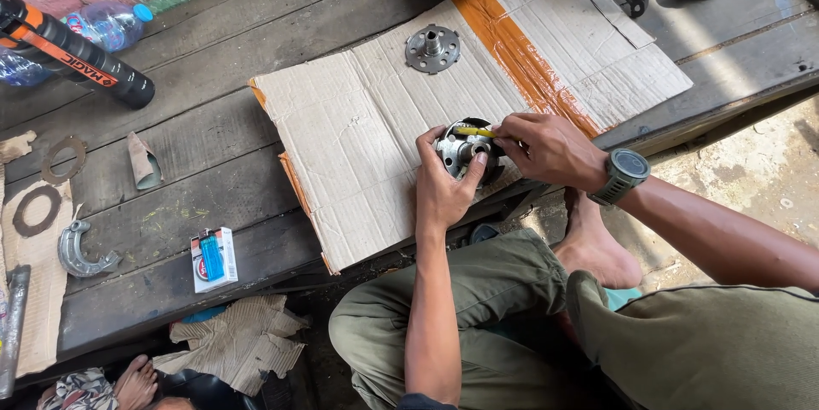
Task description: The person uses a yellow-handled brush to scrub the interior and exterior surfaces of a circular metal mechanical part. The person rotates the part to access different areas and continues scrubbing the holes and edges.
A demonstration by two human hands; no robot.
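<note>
Two hands on round metal hub (465, 152), centre frame on cardboard sheet (375, 120). Left hand (444, 192) cupped, steadying hub; right hand (546, 150) pinching yellow-handled tool (474, 131), probably a screwdriver. Step in hand: working hub centre. Next: firm bracing, controlled tool pressure.

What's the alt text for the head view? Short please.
Seen from above, a seated person's left hand steadies a round metal hub on a flattened cardboard sheet while the right hand pokes a yellow-handled tool into it. A perforated metal disc lies further up the cardboard; a black spray can and a blue lighter rest on the wooden planks.
</note>
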